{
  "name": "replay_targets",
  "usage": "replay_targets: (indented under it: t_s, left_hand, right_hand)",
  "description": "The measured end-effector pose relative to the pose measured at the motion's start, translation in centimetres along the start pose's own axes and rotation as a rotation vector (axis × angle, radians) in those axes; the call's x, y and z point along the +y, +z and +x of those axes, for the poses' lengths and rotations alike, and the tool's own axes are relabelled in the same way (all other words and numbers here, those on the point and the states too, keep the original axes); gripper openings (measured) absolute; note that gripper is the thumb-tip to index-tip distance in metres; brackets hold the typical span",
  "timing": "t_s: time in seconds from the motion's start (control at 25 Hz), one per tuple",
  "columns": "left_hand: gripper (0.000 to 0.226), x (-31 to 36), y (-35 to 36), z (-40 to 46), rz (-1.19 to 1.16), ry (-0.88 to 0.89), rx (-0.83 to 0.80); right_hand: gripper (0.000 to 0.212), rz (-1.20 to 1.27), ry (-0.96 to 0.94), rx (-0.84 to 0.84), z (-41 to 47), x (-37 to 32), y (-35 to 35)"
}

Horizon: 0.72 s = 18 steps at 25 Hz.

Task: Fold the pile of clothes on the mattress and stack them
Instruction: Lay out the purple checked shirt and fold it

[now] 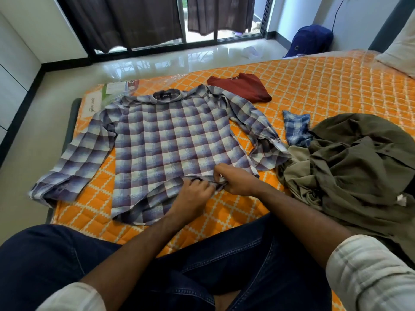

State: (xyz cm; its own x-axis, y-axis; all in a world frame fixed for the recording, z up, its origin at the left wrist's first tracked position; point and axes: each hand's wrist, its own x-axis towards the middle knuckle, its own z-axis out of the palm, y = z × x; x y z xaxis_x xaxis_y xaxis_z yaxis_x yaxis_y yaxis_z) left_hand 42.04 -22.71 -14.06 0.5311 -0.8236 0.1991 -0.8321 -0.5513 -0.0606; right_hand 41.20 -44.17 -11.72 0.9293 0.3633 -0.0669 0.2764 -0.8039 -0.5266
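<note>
A blue and white checked shirt (170,140) lies spread flat, back up, on the orange quilted mattress (314,86), sleeves out to both sides. My left hand (193,196) and my right hand (235,178) meet at its lower right hem and both pinch a bunched fold of the cloth. A folded rust-red garment (242,86) lies beyond the collar. To the right sits a heap of olive-green clothes (354,167) with a blue checked piece (296,126) poking out at its far edge.
My legs in dark jeans (202,270) lie at the mattress's near edge. A white pillow (402,52) rests at the far right corner. A blue backpack (312,41) stands on the glossy floor by the curtained glass door (202,19). The shirt's left sleeve overhangs the mattress's left edge.
</note>
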Motion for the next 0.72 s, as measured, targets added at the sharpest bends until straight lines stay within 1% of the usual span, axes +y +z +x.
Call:
replay_targets:
  t_s: [0.04,0.08,0.12,0.16,0.2,0.24,0.32,0.36,0.4,0.48,0.56,0.64,0.72]
  left_hand:
    - [0.028,-0.1,0.0,-0.6,0.065,0.226,-0.023]
    - [0.029,-0.1,-0.1,-1.2,0.123,0.416,-0.059]
    - [0.026,-0.2,-0.4,-1.5,0.169,0.533,-0.084]
    - [0.024,-0.4,-0.6,-1.6,0.192,0.569,-0.081]
    - [0.026,-0.5,-0.9,-1.6,0.184,0.514,-0.075]
    - [0.036,-0.7,-1.0,-1.4,0.16,0.388,-0.1]
    - [0.066,-1.2,-1.2,-0.9,0.129,0.105,-0.241]
    - [0.073,-1.5,-1.2,-0.8,0.14,0.016,-0.334]
    - [0.074,-1.7,-1.1,-0.7,0.152,-0.023,-0.407]
    - [0.063,-1.6,-1.0,-0.6,0.121,0.005,-0.479]
    - [0.043,-1.3,-0.6,-1.0,0.008,0.112,-0.507]
    - [0.031,-1.0,-0.2,-1.7,-0.033,0.189,-0.509]
    - [0.032,-1.0,0.0,-2.2,0.034,0.185,-0.426]
  right_hand:
    - [0.039,-0.047,-0.022,-0.03,-0.4,0.0,0.0]
    - [0.043,-0.077,-0.045,-0.065,-0.9,0.1,0.1]
    - [0.046,-0.095,-0.061,-0.096,-1.3,0.2,0.2]
    - [0.048,-0.121,-0.061,-0.117,-1.7,0.5,0.4]
    - [0.048,-0.167,-0.054,-0.122,-2.1,0.7,0.4]
    - [0.048,-0.244,-0.047,-0.118,-2.4,1.1,0.5]
    - [0.049,-0.47,-0.035,-0.108,-2.8,2.2,0.5]
    - [0.049,-0.572,-0.009,-0.115,-3.0,2.9,0.5]
    - [0.049,-0.643,0.026,-0.126,-3.1,3.4,0.3]
    - [0.039,-0.684,0.099,-0.186,-3.4,4.3,-0.5]
    - [0.03,-0.676,0.145,-0.301,-3.6,5.0,-1.2]
    - [0.032,-0.691,0.142,-0.368,-4.1,5.3,-1.3]
    - [0.039,-0.729,0.131,-0.332,-4.6,5.7,-1.1]
